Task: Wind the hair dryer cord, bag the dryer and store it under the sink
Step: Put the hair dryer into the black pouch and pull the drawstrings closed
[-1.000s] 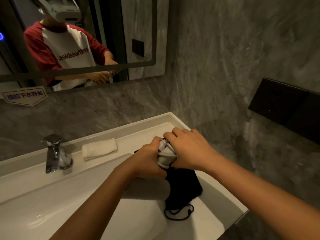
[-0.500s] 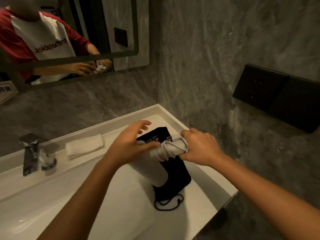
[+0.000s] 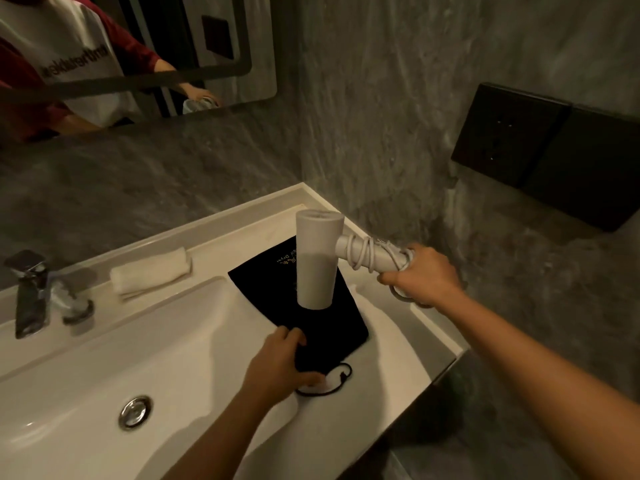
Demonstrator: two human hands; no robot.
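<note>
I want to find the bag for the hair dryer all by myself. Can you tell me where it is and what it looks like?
Find the white sink counter in the corner, right of the tap. The black cloth bag lies flat there, under the white hair dryer, with the left hand gripping its near end. It is the only black thing on the counter, with small gold writing and a drawstring loop; the rolled towel nearby is white.

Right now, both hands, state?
Left hand: closed on the black fabric drawstring bag.
Right hand: closed on the white cord-wrapped hair dryer.
</note>
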